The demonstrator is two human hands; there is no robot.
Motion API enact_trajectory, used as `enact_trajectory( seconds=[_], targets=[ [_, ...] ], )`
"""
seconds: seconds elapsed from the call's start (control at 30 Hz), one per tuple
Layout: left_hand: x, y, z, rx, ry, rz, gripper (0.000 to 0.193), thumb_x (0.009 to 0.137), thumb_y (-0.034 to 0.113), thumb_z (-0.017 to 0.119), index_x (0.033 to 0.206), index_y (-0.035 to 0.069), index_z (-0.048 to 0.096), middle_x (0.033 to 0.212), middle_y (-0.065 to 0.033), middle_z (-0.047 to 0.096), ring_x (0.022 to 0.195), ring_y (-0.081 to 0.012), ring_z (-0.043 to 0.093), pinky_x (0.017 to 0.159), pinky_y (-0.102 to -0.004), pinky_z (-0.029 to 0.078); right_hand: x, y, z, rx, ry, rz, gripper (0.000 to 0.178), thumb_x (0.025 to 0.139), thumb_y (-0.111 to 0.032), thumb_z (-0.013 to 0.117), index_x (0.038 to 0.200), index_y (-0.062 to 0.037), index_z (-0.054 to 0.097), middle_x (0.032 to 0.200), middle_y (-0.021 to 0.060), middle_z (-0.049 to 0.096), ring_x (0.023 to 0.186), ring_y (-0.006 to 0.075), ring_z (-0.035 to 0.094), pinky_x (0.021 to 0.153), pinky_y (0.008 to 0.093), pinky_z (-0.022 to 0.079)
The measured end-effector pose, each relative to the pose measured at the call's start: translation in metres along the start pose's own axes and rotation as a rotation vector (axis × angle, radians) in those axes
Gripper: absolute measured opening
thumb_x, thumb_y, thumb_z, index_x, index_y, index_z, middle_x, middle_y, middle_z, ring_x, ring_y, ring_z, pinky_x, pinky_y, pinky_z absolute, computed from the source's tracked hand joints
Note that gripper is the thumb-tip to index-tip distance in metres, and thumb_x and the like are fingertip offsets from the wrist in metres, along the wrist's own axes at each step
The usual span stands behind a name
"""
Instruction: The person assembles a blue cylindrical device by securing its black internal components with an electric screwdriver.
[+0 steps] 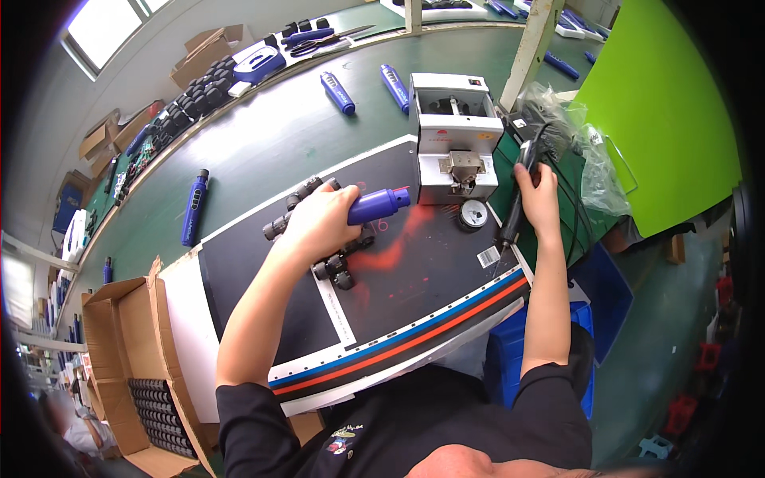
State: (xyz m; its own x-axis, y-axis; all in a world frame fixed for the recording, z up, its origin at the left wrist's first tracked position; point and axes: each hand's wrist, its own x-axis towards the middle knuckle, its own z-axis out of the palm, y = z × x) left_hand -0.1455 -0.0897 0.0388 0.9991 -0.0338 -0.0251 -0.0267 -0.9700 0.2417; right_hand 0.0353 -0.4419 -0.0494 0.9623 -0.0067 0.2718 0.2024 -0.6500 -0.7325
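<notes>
My left hand is closed around a blue cylindrical housing, which points to the right above the black mat. Beneath and around that hand lie several black caps. Over the mat's right edge, my right hand grips a black electric screwdriver by its upper part. Its tip points down toward a small barcode label. A grey-white screw feeder stands beyond, between the two hands, with a small round tin at its front right corner.
Blue housings lie on the green bench. At left is an open cardboard box with black parts. Black cables and clear plastic bags lie at right, beside a green panel. A blue bin stands below.
</notes>
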Motion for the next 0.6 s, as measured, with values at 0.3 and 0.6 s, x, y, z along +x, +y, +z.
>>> enact_trajectory(
  seconds=[0.3,0.6],
  targets=[
    [0.002,-0.023,-0.008,-0.081,-0.195,0.011,0.044,0.078,0.025,0.075,0.118,0.008,0.065,0.103,-0.0167,0.066,0.1,-0.0344,0.066,0.092,-0.0441,0.053,-0.017,-0.053,-0.016,-0.04,0.195,-0.289,0.031,0.095,-0.024,0.07,0.12,-0.0066,0.065,0.103,0.0085,0.061,0.094,0.0241,0.059,0.086,0.0375,0.05],
    [-0.02,-0.018,0.002,-1.029,0.061,-0.195,0.043,0.087,0.024,0.076,0.122,0.003,0.063,0.104,-0.0081,0.068,0.089,-0.0162,0.066,0.08,-0.0313,0.052,-0.074,-0.162,-0.004,0.183,-0.426,-0.862,0.037,0.087,-0.01,0.075,0.123,-0.0092,0.067,0.1,0.0066,0.061,0.082,0.0232,0.063,0.074,0.0334,0.053]
  ],
)
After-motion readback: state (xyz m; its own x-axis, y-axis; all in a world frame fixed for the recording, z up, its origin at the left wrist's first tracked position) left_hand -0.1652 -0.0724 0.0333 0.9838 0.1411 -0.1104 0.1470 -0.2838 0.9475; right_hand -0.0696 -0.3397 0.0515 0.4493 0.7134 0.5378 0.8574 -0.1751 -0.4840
